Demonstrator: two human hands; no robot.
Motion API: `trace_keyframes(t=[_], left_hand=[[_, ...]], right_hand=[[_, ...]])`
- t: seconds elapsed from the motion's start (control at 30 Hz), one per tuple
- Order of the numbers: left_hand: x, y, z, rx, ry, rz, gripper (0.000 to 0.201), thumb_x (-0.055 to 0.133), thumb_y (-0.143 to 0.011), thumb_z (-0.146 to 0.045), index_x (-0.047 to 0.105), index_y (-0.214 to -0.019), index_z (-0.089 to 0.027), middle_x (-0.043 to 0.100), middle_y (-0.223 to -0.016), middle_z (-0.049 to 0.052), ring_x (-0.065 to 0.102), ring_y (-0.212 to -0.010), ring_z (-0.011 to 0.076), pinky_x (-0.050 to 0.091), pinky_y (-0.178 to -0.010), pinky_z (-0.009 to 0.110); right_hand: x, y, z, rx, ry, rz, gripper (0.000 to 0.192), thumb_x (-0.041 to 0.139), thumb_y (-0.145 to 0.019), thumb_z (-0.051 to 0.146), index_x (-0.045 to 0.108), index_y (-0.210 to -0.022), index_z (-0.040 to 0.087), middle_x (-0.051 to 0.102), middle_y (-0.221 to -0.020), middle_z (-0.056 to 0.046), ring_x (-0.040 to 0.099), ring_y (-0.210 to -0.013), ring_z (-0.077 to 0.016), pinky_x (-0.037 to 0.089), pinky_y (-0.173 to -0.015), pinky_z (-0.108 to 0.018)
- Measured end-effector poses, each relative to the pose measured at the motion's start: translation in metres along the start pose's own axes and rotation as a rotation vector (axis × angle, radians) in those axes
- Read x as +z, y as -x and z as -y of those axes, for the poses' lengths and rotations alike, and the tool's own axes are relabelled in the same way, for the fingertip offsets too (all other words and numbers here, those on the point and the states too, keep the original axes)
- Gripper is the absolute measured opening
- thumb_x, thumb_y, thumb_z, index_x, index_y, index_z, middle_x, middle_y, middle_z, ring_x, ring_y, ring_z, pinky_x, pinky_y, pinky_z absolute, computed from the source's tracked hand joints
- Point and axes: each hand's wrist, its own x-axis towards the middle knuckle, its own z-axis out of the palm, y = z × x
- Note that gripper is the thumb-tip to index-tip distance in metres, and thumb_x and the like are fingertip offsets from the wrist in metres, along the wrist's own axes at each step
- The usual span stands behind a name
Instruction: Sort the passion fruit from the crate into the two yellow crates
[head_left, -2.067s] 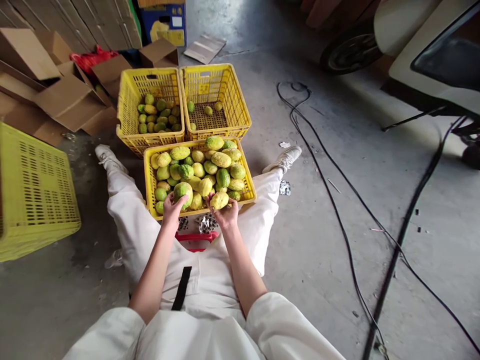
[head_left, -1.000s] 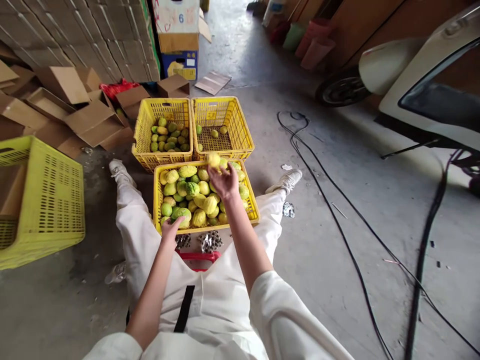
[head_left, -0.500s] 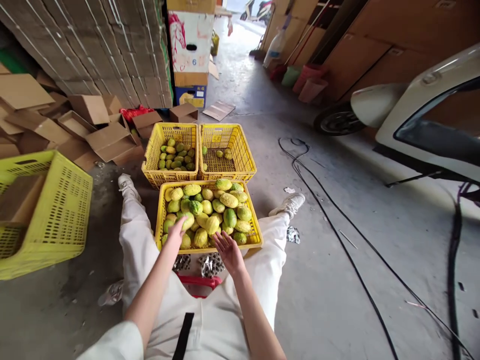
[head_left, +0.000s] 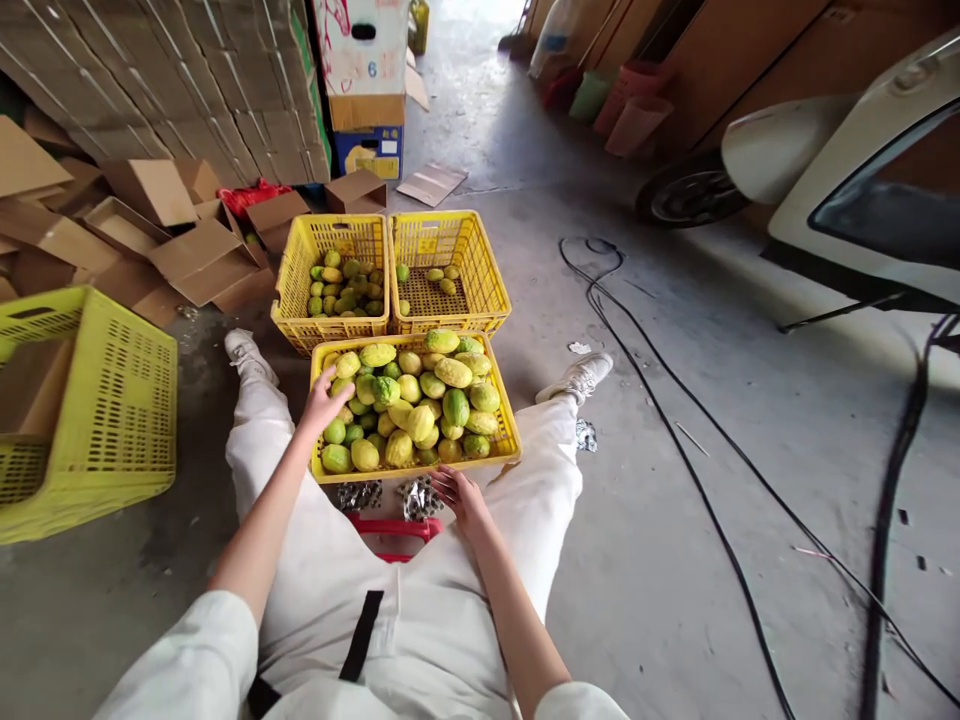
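A: Progress so far?

B: Judging by the crates: near crate (head_left: 330, 468), centre of frame, heaped with green-yellow fruit (head_left: 409, 400). Far left crate (head_left: 289, 290), upper centre, maybe a third filled w/ smaller fruit. Far right crate (head_left: 491, 285) beside it, only a handful on the bottom. So early going, bulk unsorted.

A: Hands?

B: Left hand (head_left: 324, 402) over the near crate's left edge, fingers curled onto a fruit in the pile; grip or just touch, can't tell. Right hand (head_left: 463, 492) open, empty, lower centre, just below the crate's near rim, beside crumpled foil bits (head_left: 420, 497). Well apart from each other.

A: Vs. earlier pics?

B: 2 s back: each hand clasped on a fruit at the near rim. 1 s back: right stretched out toward the far right crate, yellow fruit at the fingertips. Now pulled back, nothing in it. Far right crate up by about one fruit, looks like. Left slid from the pile's near corner up along the left side.

A: Rest of the scene?

B: Tipped yellow crate (head_left: 112, 400) at left, flat cardboard boxes (head_left: 187, 250) upper left, black cables (head_left: 675, 400) on concrete at right.
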Motion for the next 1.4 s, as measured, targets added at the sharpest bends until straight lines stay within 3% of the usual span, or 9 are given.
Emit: trace_keyframes(t=[0.07,0.17,0.3,0.5,0.87,1.0,1.17,1.27,1.4], left_hand=[[0.024,0.033,0.029,-0.122,-0.353,0.285,0.067,0.057,-0.088,-0.048,0.044,-0.146,-0.017,0.041,-0.158,0.019,0.041,-0.145,0.0324,0.035,-0.116,0.045],[0.056,0.078,0.052,-0.191,-0.470,0.406,0.068,0.059,-0.086,-0.048,0.046,-0.145,-0.015,0.041,-0.157,0.023,0.043,-0.142,0.0407,0.030,-0.115,0.059],[0.075,0.101,0.056,-0.158,-0.779,0.451,0.066,0.045,-0.094,-0.044,0.036,-0.151,-0.011,0.029,-0.162,0.027,0.039,-0.144,0.0405,0.033,-0.112,0.056],[0.075,0.087,0.051,-0.232,-0.732,0.339,0.066,0.063,-0.084,-0.040,0.043,-0.140,-0.011,0.049,-0.141,0.026,0.051,-0.130,0.0394,0.045,-0.100,0.050],[0.089,0.081,0.037,-0.283,-0.731,0.303,0.066,0.080,-0.070,-0.028,0.053,-0.125,-0.003,0.055,-0.124,0.031,0.054,-0.121,0.0432,0.046,-0.098,0.048],[0.082,0.073,0.043,-0.377,-0.497,0.224,0.066,0.082,-0.066,-0.025,0.057,-0.124,-0.006,0.059,-0.124,0.029,0.055,-0.122,0.0434,0.042,-0.104,0.052],[0.070,0.056,0.049,-0.666,0.223,0.060,0.039,0.079,-0.062,-0.024,0.068,-0.099,-0.017,0.071,-0.106,0.015,0.066,-0.110,0.0343,0.051,-0.098,0.046],[0.066,0.050,0.039,-0.794,0.669,0.087,0.030,0.071,-0.066,-0.022,0.068,-0.095,-0.019,0.072,-0.101,0.011,0.068,-0.107,0.0309,0.057,-0.091,0.045],[0.063,0.050,0.022,-0.770,1.034,0.217,0.033,0.063,-0.068,-0.024,0.064,-0.101,-0.018,0.072,-0.106,0.012,0.064,-0.118,0.0327,0.056,-0.097,0.051]], right_hand=[[0.000,-0.001,0.002,-0.025,0.025,-0.041,0.030,0.072,-0.069,0.042,0.071,-0.090,0.020,0.080,-0.090,-0.009,0.075,-0.081,-0.0229,0.057,-0.071,-0.031],[0.000,0.000,0.006,-0.043,0.034,-0.052,0.033,0.073,-0.067,0.041,0.072,-0.093,0.021,0.080,-0.091,-0.007,0.075,-0.084,-0.0230,0.057,-0.072,-0.030],[0.002,0.003,0.007,-0.021,0.067,-0.048,0.032,0.074,-0.067,0.041,0.073,-0.091,0.020,0.080,-0.088,-0.007,0.074,-0.083,-0.0227,0.057,-0.073,-0.030],[0.008,0.001,0.004,-0.029,0.142,-0.040,0.030,0.076,-0.067,0.043,0.073,-0.086,0.021,0.078,-0.081,-0.005,0.071,-0.075,-0.0210,0.054,-0.070,-0.031],[0.024,-0.014,-0.001,-0.188,0.451,-0.040,0.029,0.066,-0.072,0.048,0.068,-0.085,0.022,0.072,-0.074,-0.003,0.065,-0.070,-0.0215,0.052,-0.070,-0.035],[0.029,-0.017,0.000,-0.221,0.529,-0.048,0.026,0.060,-0.076,0.045,0.067,-0.085,0.022,0.071,-0.077,-0.004,0.065,-0.073,-0.0220,0.052,-0.071,-0.035],[0.034,-0.018,0.008,-0.280,0.647,-0.150,0.024,0.060,-0.079,0.045,0.066,-0.087,0.023,0.074,-0.086,-0.006,0.066,-0.083,-0.0247,0.052,-0.080,-0.037],[0.040,-0.021,0.018,-0.329,0.716,-0.283,0.030,0.062,-0.080,0.050,0.064,-0.095,0.024,0.074,-0.095,-0.008,0.067,-0.090,-0.0257,0.051,-0.089,-0.039],[0.061,-0.036,0.028,-0.342,0.728,-0.419,0.052,0.069,-0.074,0.057,0.058,-0.110,0.021,0.071,-0.109,-0.013,0.066,-0.103,-0.0295,0.048,-0.097,-0.041]])
